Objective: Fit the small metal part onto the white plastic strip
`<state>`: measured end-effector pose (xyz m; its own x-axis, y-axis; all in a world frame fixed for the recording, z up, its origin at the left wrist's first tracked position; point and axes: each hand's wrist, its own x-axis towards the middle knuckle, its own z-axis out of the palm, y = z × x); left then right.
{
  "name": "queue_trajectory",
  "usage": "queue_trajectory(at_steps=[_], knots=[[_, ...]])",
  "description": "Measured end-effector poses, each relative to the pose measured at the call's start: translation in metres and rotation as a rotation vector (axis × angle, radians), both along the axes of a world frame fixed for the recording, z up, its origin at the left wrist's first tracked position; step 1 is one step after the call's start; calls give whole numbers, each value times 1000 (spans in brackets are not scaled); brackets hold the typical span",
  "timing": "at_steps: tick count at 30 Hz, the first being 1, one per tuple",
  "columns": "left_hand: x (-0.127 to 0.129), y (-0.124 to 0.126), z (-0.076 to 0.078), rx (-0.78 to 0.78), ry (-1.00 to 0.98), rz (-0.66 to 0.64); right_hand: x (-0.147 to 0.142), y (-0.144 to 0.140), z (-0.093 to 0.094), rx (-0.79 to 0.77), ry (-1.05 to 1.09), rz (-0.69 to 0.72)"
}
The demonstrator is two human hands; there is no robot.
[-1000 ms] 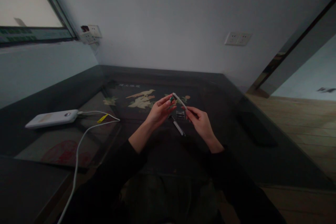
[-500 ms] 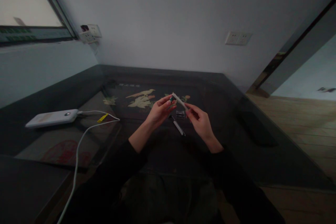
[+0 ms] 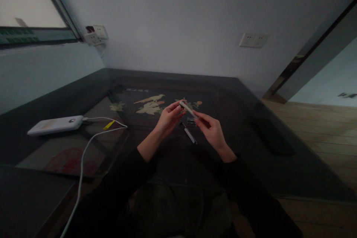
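White stick-like piece [image 3: 188,109] held up over the dark table [image 3: 279,163], tilted, far end up-left, near end down-right. Left hand [image 3: 169,117] fingertips pinch its upper end; the small green part seen there 0.5 s ago is now hidden behind the fingers. Right hand [image 3: 212,130] pinches the lower end between thumb and forefinger. Both hands closed on the same piece, close together. Versus earlier: piece sits slightly lower and flatter, hands otherwise hardly moved.

On the table just under the hands: a second slim white strip [image 3: 190,135] and a small clear block [image 3: 191,121], both untouched, same spots. Far left: white power bank [image 3: 55,125] with white cable [image 3: 83,156] running toward the table's near edge, unchanged.
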<state>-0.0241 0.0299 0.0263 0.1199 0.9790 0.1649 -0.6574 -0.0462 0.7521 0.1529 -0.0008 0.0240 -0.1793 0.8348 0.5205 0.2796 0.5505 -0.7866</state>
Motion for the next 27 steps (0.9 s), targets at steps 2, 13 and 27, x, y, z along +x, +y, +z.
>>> queue_trajectory(at_steps=[2, 13, 27], knots=[[0, 1, -1, 4, -1, 7, -1, 0, -1, 4, 11, 20], [3, 0, -2, 0, -17, 16, 1, 6, -6, 2, 70, -74], [2, -1, -1, 16, 3, 61, -5, -1, -2, -116, 78, -3]])
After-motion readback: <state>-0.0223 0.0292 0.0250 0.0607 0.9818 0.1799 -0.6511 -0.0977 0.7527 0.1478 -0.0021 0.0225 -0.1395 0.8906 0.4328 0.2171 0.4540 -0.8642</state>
